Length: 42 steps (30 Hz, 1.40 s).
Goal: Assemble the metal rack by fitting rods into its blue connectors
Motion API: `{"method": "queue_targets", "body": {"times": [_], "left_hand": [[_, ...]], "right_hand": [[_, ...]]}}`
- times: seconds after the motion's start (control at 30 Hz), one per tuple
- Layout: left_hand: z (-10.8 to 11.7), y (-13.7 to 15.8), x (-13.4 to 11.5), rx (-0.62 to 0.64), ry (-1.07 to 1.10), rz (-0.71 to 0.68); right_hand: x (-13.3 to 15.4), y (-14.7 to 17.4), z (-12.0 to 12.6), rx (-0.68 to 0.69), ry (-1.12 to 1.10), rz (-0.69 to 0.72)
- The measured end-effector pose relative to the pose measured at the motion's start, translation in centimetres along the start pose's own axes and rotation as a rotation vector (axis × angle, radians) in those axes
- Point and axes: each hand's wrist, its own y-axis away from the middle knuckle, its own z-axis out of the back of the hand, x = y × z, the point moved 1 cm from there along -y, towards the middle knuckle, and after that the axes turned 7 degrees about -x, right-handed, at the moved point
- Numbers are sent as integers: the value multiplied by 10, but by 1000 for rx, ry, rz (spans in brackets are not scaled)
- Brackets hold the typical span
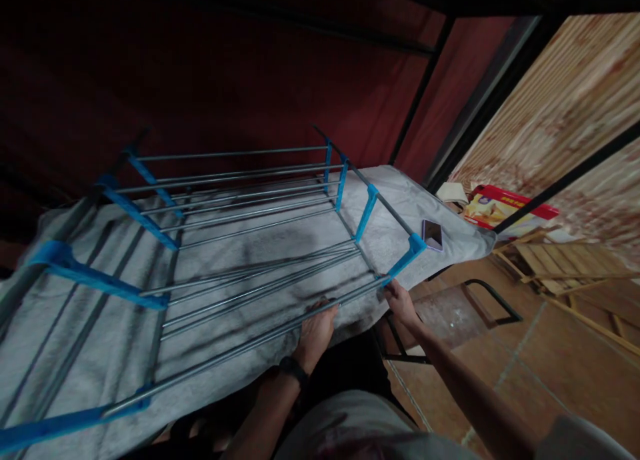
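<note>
A rack of grey metal tubes (260,343) joined by blue plastic brackets (367,213) lies on its side across a pale cloth-covered table. My left hand (316,333), with a dark band on its wrist, is closed around the nearest long tube, right of its middle. At that tube's right end, my right hand (401,303) is closed at the lower corner of a blue bracket (407,257). The tips of my right fingers are partly hidden beneath the joint. Several more tubes run between the left and right bracket frames.
A phone (432,235) lies on the cloth (390,180) right of the rack. Beyond the table are a red and yellow box (505,203), a wooden slatted chair (565,267) and a metal-framed seat (453,313). Dark metal posts and a red wall (240,80) stand behind.
</note>
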Motion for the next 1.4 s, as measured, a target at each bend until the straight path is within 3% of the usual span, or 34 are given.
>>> {"method": "queue_targets", "body": {"times": [0.13,0.27,0.33,0.37,0.47,0.6,0.7,0.83,0.97,1.17,1.27,1.4], "left_hand": [[0,-1,-3,47,15,50],[-4,2,-7,70,-26,92],[-9,6,-8,48,-37,55],[-11,8,-7,21,-34,21],[-17,13,-3,-84,-4,-60],[-19,19,0,-138,17,-73],[-13,26,-2,-158,-3,-57],[4,53,2,-304,7,29],[31,114,29,-500,99,187],[88,212,111,-1051,207,796],[103,221,143,-1165,225,903],[94,204,165,-1144,254,838]], "right_hand": [[3,7,-5,-39,-139,-64],[4,48,-10,-237,-40,-69],[4,71,-13,-176,109,73],[5,79,-17,-44,171,205],[9,90,-35,173,279,545],[16,86,-70,194,321,854],[17,78,-88,161,348,997],[20,73,-101,230,464,1064],[30,79,-116,384,520,1141],[46,88,-148,479,594,1129],[49,87,-153,516,537,1085],[51,87,-147,538,424,1038]]}}
